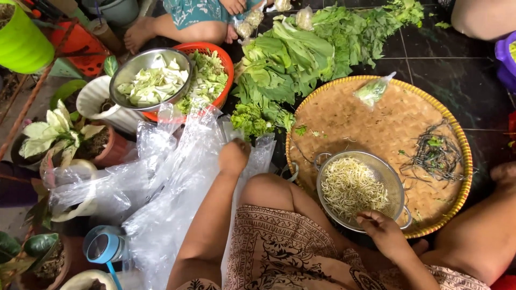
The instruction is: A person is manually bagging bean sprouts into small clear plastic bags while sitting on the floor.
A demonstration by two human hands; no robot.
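Hands: left hand (234, 156) pinches 1 clear plastic bag (258, 153); right hand (380, 225) picks bean sprouts (350, 188) in 1 round metal colander (395, 182).

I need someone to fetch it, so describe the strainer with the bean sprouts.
Find the big round woven tray on the dark floor. At its near edge sits a metal strainer of pale bean sprouts, touched by the right hand. The other metal bowl holds chopped greens.
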